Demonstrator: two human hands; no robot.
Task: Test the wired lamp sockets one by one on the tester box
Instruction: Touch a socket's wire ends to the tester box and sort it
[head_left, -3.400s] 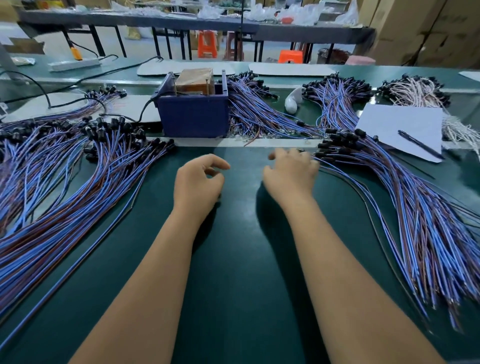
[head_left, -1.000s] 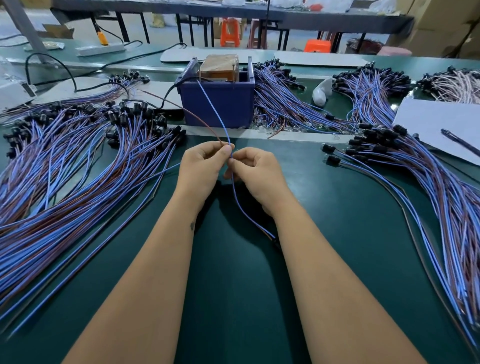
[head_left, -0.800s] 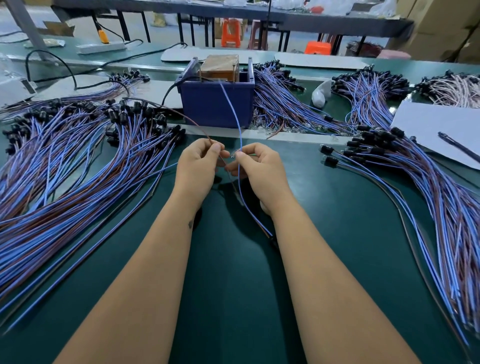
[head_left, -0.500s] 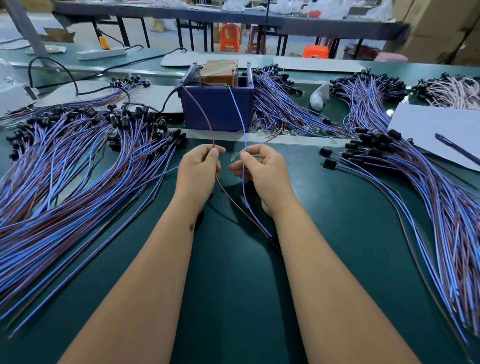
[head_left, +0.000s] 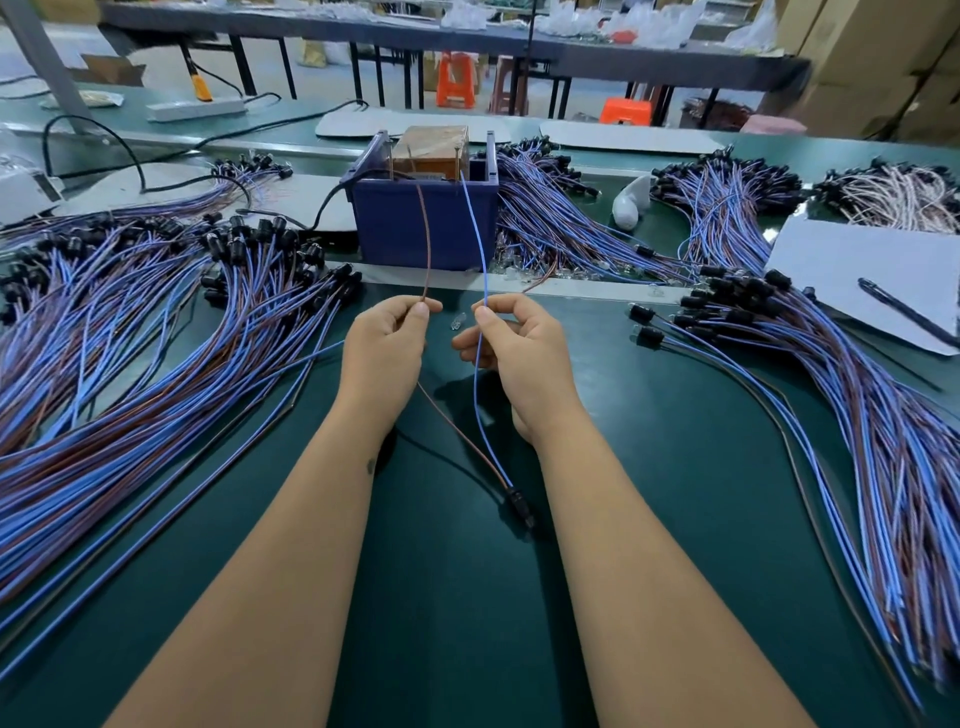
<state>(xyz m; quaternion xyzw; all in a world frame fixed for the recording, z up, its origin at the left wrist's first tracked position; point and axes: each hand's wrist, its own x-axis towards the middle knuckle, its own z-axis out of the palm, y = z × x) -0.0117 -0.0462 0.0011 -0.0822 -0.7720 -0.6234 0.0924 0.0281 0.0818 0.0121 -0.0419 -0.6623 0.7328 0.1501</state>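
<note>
Your left hand (head_left: 384, 348): pinching the brown wire (head_left: 427, 244). Your right hand (head_left: 511, 353): pinching the blue wire (head_left: 480, 244). Both wires rise to the far blue tester box (head_left: 423, 223); their black socket (head_left: 519, 506) lies near you on the green surface (head_left: 675, 467), between your forearms.

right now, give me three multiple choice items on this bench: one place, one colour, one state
1. Where is the black socket of the held pair?
A. on the mat between the forearms
B. inside the blue box
C. on the white paper

2. Which wire does the left hand pinch?
A. blue
B. brown
C. white

3. The right hand is:
A. flat on the mat
B. holding a pen
C. pinching the blue wire

Answers: 1 A, it lies low between both arms; 2 B, the brown wire rises from its fingertips; 3 C, thumb and finger close on it.
</note>
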